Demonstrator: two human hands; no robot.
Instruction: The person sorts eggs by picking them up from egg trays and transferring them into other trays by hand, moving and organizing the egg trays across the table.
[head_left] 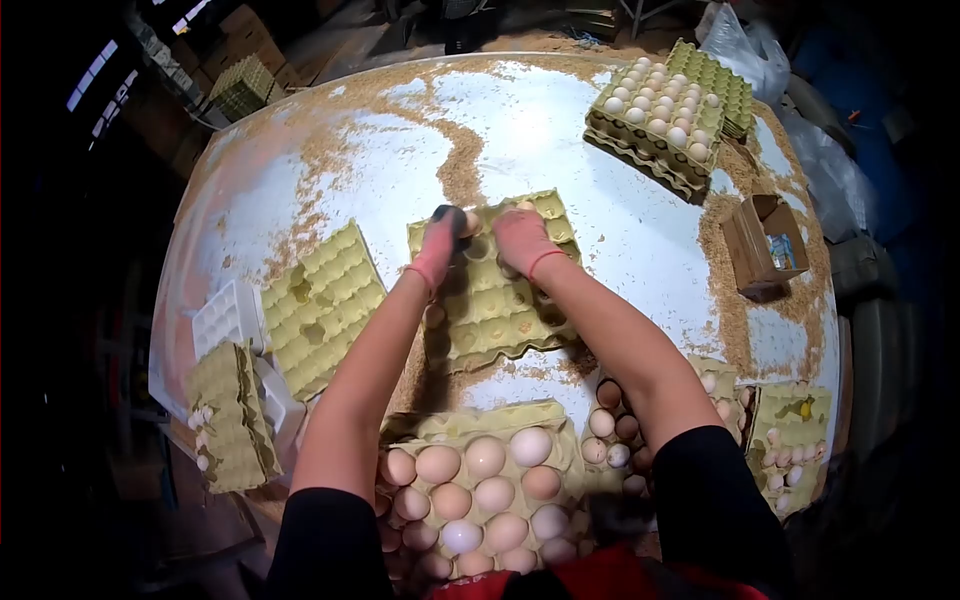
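My left hand (440, 248), in a pink glove with dark fingers, is closed around an egg (471, 224) at the far left of a pulp egg tray (480, 330). On the right side of that tray, my right hand (523, 243), also gloved in pink, has its fingers curled down at an egg (525, 206), which is partly hidden. The rest of the tray's visible cups hold few eggs; one egg (434, 316) sits by my left forearm. Close to my body stands a tray full of brown and pale eggs (494, 494).
Stacked trays of eggs (660, 115) stand at the back right, beside stacked green trays (715, 85). A small cardboard box (765, 245) is on the right. Trays (325, 310) and a white tray (226, 318) lie left. Sawdust (460, 165) is strewn over the white table (540, 120).
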